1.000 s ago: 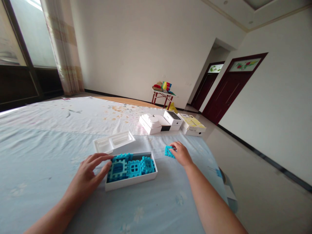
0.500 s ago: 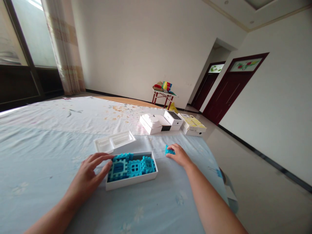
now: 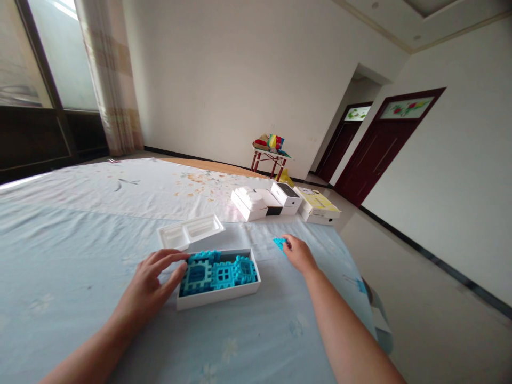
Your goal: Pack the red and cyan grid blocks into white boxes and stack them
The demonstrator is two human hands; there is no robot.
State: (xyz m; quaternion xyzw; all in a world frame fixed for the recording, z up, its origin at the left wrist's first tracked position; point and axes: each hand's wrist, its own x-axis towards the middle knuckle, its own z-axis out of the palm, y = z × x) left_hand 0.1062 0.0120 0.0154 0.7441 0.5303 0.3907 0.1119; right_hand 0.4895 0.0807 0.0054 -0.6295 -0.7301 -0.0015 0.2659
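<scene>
A white box (image 3: 218,298) holds several blue plastic building pieces (image 3: 223,276), some with window-like openings. My left hand (image 3: 154,277) rests at the box's left end, its thumb and fingers gripping the edge there. To the right of the box, my right hand (image 3: 298,253) pinches a small blue piece (image 3: 279,243) over the tablecloth; the fingers hide part of it. Behind the box lies a white plastic tray (image 3: 192,230) with two compartments.
Farther back on the cloth-covered table (image 3: 80,240) stand an open white box (image 3: 248,212), a phone box (image 3: 286,198) and a yellow and white box (image 3: 318,205). A small side table (image 3: 269,154) with bags is by the wall.
The small blue piece has turned in my right hand and now looks tilted, with its flat face less covered. My left hand stays at the box. The view has shifted slightly.
</scene>
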